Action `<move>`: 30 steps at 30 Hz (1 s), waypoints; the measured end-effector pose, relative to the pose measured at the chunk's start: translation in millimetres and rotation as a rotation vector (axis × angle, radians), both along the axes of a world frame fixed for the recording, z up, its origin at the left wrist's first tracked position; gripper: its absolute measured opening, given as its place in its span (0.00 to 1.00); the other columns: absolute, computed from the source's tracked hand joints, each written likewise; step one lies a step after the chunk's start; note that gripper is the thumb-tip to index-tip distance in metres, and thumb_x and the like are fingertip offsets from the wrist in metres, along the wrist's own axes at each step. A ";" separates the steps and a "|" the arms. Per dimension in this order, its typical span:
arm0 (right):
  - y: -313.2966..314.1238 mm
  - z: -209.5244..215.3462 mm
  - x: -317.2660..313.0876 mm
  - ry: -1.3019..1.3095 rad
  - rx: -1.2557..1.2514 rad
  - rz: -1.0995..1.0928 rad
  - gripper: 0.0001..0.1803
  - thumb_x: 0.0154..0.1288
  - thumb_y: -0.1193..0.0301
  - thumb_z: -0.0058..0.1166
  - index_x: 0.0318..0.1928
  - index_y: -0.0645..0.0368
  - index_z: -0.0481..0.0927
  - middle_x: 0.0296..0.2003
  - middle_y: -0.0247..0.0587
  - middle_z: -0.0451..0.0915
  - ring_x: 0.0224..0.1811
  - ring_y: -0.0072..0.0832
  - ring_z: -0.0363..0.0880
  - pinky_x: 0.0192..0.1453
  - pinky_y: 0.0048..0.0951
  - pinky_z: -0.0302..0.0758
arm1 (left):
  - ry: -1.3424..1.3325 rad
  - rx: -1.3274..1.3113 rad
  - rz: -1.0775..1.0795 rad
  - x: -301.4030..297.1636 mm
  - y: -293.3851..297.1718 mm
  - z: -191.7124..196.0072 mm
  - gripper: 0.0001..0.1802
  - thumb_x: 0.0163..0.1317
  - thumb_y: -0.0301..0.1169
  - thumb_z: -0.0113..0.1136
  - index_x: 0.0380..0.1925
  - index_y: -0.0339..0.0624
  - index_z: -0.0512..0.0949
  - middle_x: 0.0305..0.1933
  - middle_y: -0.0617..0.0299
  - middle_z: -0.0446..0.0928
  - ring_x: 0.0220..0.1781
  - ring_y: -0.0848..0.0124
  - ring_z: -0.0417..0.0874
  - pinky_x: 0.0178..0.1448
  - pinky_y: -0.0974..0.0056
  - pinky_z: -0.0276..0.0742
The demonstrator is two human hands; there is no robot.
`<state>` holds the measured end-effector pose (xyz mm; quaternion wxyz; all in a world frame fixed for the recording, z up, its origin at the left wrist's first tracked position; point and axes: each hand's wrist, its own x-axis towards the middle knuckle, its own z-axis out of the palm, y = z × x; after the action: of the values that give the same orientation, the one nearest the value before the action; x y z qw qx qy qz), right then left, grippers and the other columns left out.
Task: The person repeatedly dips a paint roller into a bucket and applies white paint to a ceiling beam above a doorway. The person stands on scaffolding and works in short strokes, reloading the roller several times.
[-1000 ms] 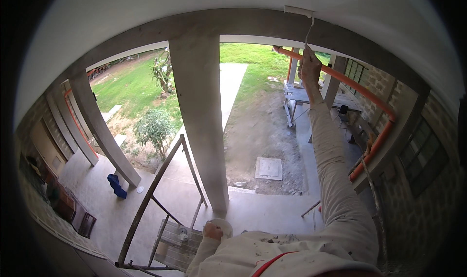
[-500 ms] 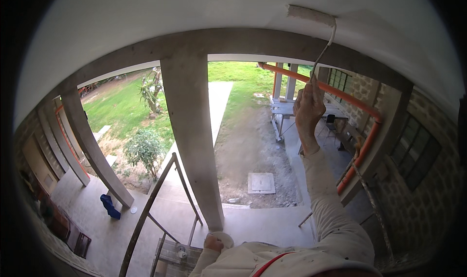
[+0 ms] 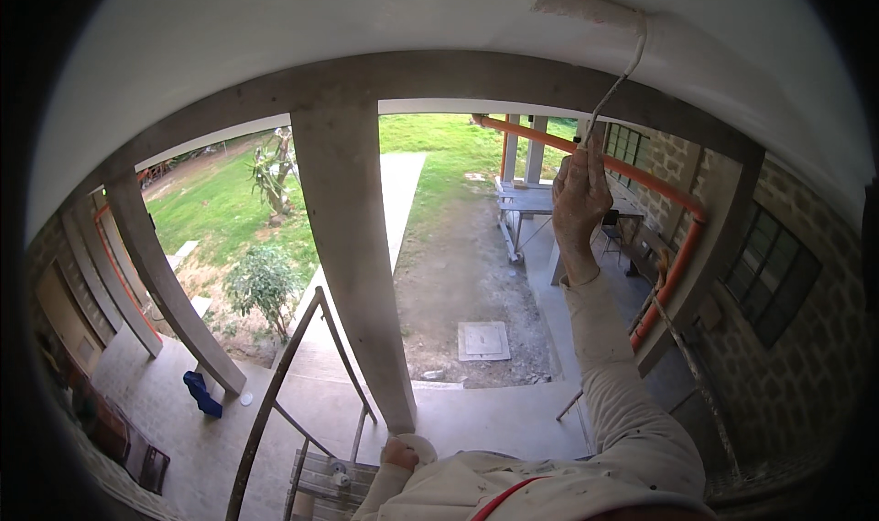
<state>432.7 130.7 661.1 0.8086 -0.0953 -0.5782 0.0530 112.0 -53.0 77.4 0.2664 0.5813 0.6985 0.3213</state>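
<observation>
My right hand (image 3: 581, 191) is raised high, its fingers closed round the handle of a paint roller (image 3: 586, 6). The roller's thin bent wire rises from my fist, and its pale sleeve lies against the white ceiling (image 3: 320, 17), just inside the concrete beam. Low at my waist, my left hand (image 3: 400, 453) is closed on the near side of a round whitish container (image 3: 422, 448). My body hides much of that container, and its contents do not show.
Scaffold rails (image 3: 279, 384) stand at my left, above wooden planks (image 3: 339, 475). A concrete post (image 3: 348, 246) rises straight ahead. An orange pipe (image 3: 632, 175) runs along the right, near a stone wall (image 3: 778, 374). A table (image 3: 531, 199) and blue object (image 3: 202, 394) stand below.
The roller has moved farther up the picture across the ceiling, away from the beam, with my right hand rising slightly. My left hand stays at the container. The whole view has shifted a little.
</observation>
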 end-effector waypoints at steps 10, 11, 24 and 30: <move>2.0 2.7 -1.6 0.016 0.008 -0.055 0.23 0.84 0.69 0.48 0.73 0.60 0.71 0.24 0.22 0.63 0.24 0.10 0.57 0.25 0.19 0.56 | -0.045 0.043 0.017 5.0 -8.8 30.1 0.11 0.39 0.31 0.63 0.17 0.31 0.82 0.26 0.34 0.79 0.34 0.38 0.84 0.43 0.44 0.81; 10.8 2.4 -1.7 0.018 -0.025 -0.041 0.23 0.84 0.68 0.48 0.74 0.59 0.70 0.24 0.21 0.62 0.23 0.09 0.56 0.24 0.18 0.55 | -0.056 0.052 0.015 5.3 -9.3 29.7 0.11 0.39 0.30 0.63 0.17 0.31 0.83 0.26 0.34 0.79 0.34 0.38 0.84 0.43 0.43 0.81; 136.6 -5.5 19.2 -0.129 -0.270 -0.367 0.26 0.84 0.59 0.45 0.73 0.59 0.73 0.19 0.21 0.63 0.20 0.10 0.62 0.23 0.20 0.59 | 0.008 0.121 0.095 4.4 -12.0 16.2 0.10 0.41 0.29 0.62 0.18 0.30 0.82 0.28 0.33 0.80 0.35 0.37 0.83 0.43 0.41 0.80; 205.1 6.5 29.2 -0.125 -0.357 -0.327 0.25 0.82 0.60 0.47 0.69 0.62 0.76 0.17 0.21 0.63 0.16 0.11 0.62 0.20 0.23 0.59 | -0.010 0.045 0.062 0.6 -14.4 -4.6 0.10 0.38 0.29 0.64 0.17 0.30 0.82 0.30 0.33 0.80 0.35 0.37 0.82 0.44 0.42 0.79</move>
<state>462.0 335.8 667.5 0.7393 -0.3322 -0.5855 0.0166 112.6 -67.4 72.8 0.2468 0.5637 0.7073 0.3481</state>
